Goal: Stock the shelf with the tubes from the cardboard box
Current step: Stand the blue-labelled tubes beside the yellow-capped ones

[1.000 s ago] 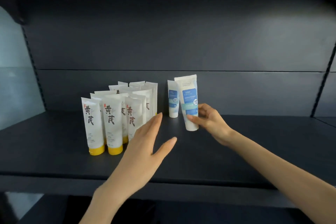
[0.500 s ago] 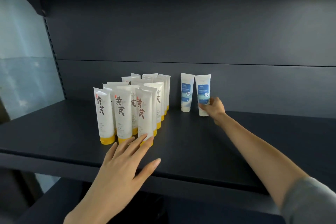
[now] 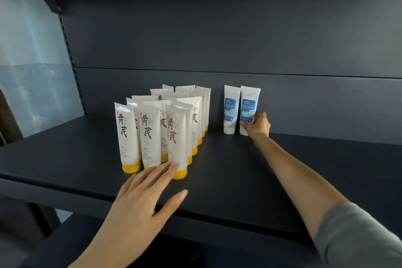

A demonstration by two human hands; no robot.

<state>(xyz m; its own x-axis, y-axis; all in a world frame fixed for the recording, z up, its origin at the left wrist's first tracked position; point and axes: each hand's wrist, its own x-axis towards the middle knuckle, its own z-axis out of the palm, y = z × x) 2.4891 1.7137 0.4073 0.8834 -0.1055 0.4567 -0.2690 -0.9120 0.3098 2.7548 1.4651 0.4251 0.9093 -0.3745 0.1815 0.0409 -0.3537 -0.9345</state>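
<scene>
Dark grey back panel (image 3: 217,28), slotted upright post (image 3: 70,67), pale blue wall at left (image 3: 32,50)

The blue tube (image 3: 250,104) now stands farther back, beside its twin (image 3: 231,106); left hand (image 3: 141,202) lowered.

a pale blue wall (image 3: 32,50) shows at left, darker and mottled below.

**Tubes: about a dozen, plus two**

Yellow-capped tubes (image 3: 150,135) crowd just beyond the left hand (image 3: 139,204): about twelve, the rear ones overlapping too much for a sure count. Two blue tubes (image 3: 231,111) stand at the right hand (image 3: 257,126). Two hands, one shelf (image 3: 239,180).
</scene>
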